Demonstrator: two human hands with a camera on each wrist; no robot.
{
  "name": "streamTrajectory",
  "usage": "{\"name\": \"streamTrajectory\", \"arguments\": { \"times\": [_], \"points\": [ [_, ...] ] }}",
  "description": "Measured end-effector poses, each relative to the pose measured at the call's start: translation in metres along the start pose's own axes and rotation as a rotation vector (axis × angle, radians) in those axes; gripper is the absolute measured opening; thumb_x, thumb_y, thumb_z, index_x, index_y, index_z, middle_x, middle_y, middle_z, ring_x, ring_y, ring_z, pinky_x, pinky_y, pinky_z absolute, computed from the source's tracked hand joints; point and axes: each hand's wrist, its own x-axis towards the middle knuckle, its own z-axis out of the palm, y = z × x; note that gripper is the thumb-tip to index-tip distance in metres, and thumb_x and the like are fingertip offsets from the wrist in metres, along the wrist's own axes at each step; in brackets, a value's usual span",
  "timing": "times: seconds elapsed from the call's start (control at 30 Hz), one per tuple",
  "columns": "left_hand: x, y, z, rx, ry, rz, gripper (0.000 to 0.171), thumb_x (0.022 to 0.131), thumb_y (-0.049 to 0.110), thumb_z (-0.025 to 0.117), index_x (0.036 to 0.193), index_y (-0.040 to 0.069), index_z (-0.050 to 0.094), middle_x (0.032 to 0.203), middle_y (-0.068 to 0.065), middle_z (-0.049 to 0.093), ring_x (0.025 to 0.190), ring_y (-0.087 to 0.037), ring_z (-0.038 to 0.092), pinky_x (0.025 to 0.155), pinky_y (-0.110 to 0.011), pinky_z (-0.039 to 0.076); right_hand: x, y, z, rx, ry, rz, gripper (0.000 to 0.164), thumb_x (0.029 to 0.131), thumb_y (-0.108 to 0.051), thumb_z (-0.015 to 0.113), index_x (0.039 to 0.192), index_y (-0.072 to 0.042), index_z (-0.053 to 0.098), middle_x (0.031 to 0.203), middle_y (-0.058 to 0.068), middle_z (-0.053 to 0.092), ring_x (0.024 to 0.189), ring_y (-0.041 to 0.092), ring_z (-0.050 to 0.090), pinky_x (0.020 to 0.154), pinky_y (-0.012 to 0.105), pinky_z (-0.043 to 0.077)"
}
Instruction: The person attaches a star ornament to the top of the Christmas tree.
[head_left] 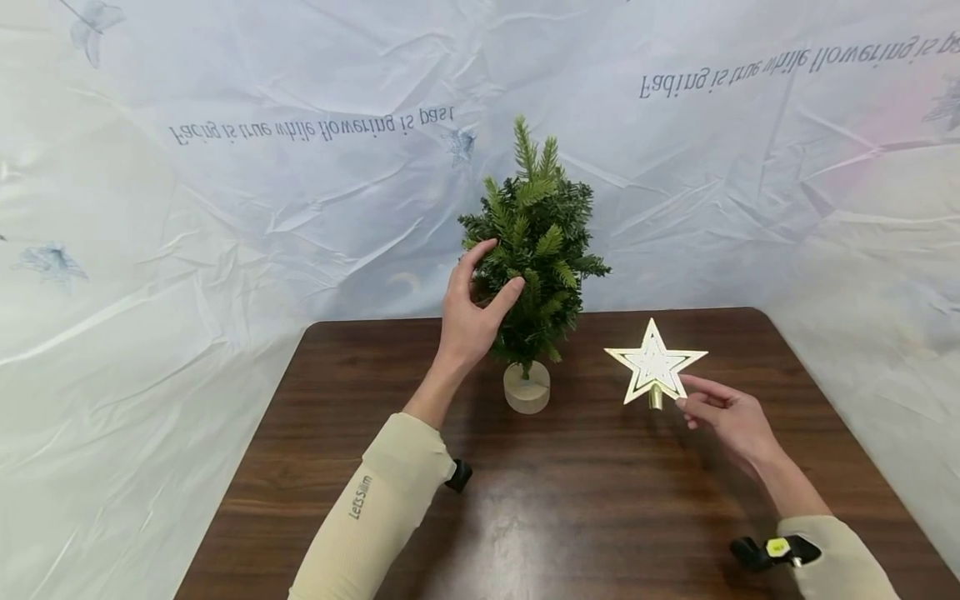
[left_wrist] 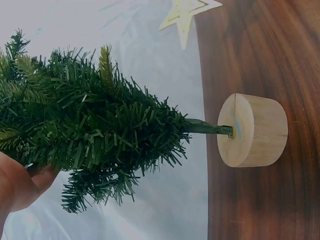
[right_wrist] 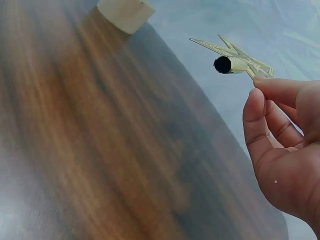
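A small artificial Christmas tree, dark green with lighter tips, stands upright on a round wooden base. My left hand holds the tree's left side, thumb and index finger curved against the foliage; some fingers are hidden among the branches. In the left wrist view, only part of the left hand shows beside the needles. To the right, my right hand pinches a shiny gold star tree topper by its lower right point. The right wrist view shows the topper's hollow socket facing away from the fingers.
The dark brown wooden table has rounded far corners. A pale, wrinkled sheet with printed words hangs behind it and along both sides. Black straps sit at the wrists.
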Motion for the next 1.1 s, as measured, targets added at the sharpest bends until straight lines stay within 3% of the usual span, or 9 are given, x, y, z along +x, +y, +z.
{"name": "streamTrajectory", "arguments": {
  "times": [0.37, 0.6, 0.77, 1.1],
  "points": [
    [0.000, 0.001, 0.000, 0.005, -0.005, -0.015, 0.063, 0.102, 0.036, 0.069, 0.159, 0.027, 0.046, 0.168, 0.003, 0.038, 0.159, -0.019, 0.031, 0.125, -0.056, 0.032, 0.007, -0.027, 0.009, 0.204, -0.051, -0.089, 0.038, 0.095, 0.004, 0.075, 0.123, -0.021, 0.079, 0.088, -0.004, 0.077, 0.071, 0.009, 0.070, 0.065, 0.024, 0.060],
    [0.000, 0.001, 0.001, 0.012, -0.005, -0.024, 0.064, 0.102, 0.037, 0.069, 0.160, 0.027, 0.045, 0.169, 0.002, 0.037, 0.160, -0.020, 0.029, 0.125, -0.057, 0.031, 0.011, -0.042, 0.013, 0.166, -0.029, -0.118, 0.038, 0.095, 0.003, 0.076, 0.123, -0.021, 0.079, 0.087, -0.004, 0.076, 0.069, 0.009, 0.071, 0.063, 0.023, 0.060],
    [0.000, 0.002, 0.000, 0.018, 0.004, -0.016, 0.064, 0.102, 0.038, 0.069, 0.160, 0.026, 0.045, 0.168, 0.001, 0.037, 0.159, -0.020, 0.030, 0.125, -0.057, 0.031, 0.013, -0.048, 0.016, 0.202, -0.052, -0.154, 0.038, 0.094, 0.005, 0.075, 0.124, -0.019, 0.079, 0.087, -0.004, 0.077, 0.070, 0.009, 0.072, 0.064, 0.023, 0.060],
    [-0.002, 0.003, 0.002, 0.030, 0.012, -0.008, 0.064, 0.101, 0.038, 0.069, 0.159, 0.025, 0.046, 0.167, -0.001, 0.039, 0.158, -0.022, 0.033, 0.123, -0.057, 0.034, 0.015, -0.066, 0.013, 0.189, -0.032, -0.156, 0.040, 0.093, 0.003, 0.078, 0.126, -0.019, 0.078, 0.088, -0.004, 0.076, 0.072, 0.009, 0.072, 0.065, 0.024, 0.061]
  ]
}}
